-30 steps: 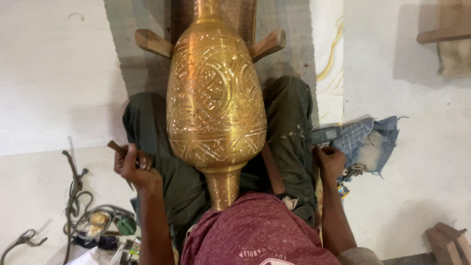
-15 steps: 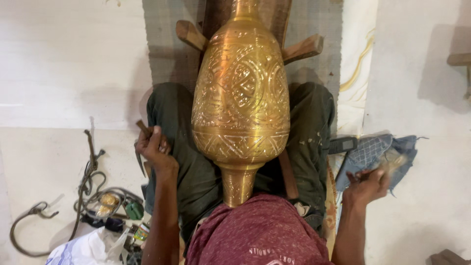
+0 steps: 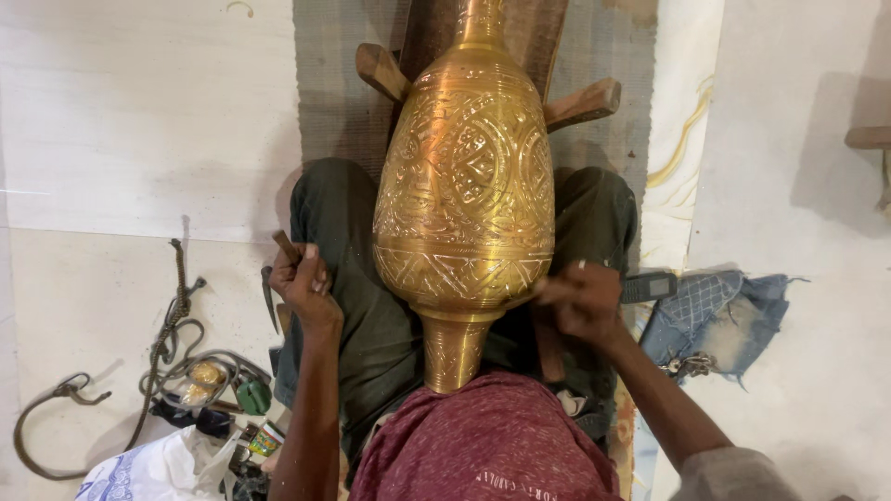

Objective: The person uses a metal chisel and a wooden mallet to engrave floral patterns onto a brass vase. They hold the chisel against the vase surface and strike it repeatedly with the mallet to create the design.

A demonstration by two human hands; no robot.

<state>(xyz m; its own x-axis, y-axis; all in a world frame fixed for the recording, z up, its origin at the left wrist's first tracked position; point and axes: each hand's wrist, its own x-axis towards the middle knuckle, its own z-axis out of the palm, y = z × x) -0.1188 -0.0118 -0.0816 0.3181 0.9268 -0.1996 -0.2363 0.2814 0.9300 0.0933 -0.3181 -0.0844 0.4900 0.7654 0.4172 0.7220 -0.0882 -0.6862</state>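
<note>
From the head camera, looking straight down, a large engraved brass vase (image 3: 467, 186) lies lengthwise along the person's lap, its narrow foot toward the maroon shirt (image 3: 487, 441) and its neck pointing away, propped on a wooden cradle (image 3: 583, 102) whose arms stick out on both sides.

The left hand (image 3: 304, 283) is closed into a fist just to the left of the vase's widest part, apart from the brass. It grips a wooden-handled tool (image 3: 284, 245) whose handle end juts above the knuckles, and a dark metal point (image 3: 268, 297) shows on the outer side of the fist. Below and further outward from this hand, on the floor, lie a coiled rope with a metal hook (image 3: 74, 390), a green round lid (image 3: 252, 397), a small cylindrical tin with a coloured label band (image 3: 266, 438), and a white plastic bag with blue print (image 3: 153, 468) at the frame's lower edge.

The right hand (image 3: 580, 299) is blurred, pressed close against the lower right flank of the vase; its fingers are curled, but whether it holds anything I cannot tell. Just beyond its outer side sits a small dark rectangular phone (image 3: 648, 288), lying beside a crumpled blue denim cloth (image 3: 729, 315) on the pale floor.
</note>
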